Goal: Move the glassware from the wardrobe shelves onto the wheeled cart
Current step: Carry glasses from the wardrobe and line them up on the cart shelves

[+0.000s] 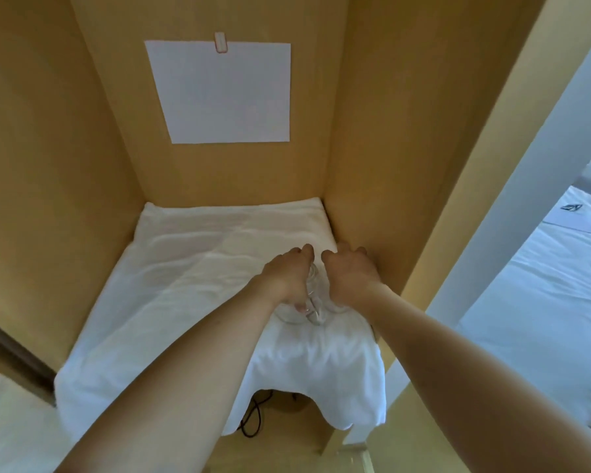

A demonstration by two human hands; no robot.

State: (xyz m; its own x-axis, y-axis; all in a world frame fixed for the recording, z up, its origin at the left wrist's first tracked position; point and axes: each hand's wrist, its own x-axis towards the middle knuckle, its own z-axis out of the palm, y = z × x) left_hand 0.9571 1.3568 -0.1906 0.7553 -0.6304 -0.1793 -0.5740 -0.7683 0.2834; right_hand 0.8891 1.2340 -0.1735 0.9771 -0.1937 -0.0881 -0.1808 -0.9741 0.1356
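Note:
Clear glassware stands on a white cloth that covers the wardrobe shelf, near the right wall. How many glasses there are I cannot tell; at least two rims show below my hands. My left hand curls round the left glass from above. My right hand wraps the right glass beside the wooden side panel. The two hands nearly touch, and they hide most of the glass.
Wooden walls close the shelf on three sides. A white paper sheet is clipped to the back panel. The cloth hangs over the front edge above a dark cable. A white bed lies to the right, outside the wardrobe.

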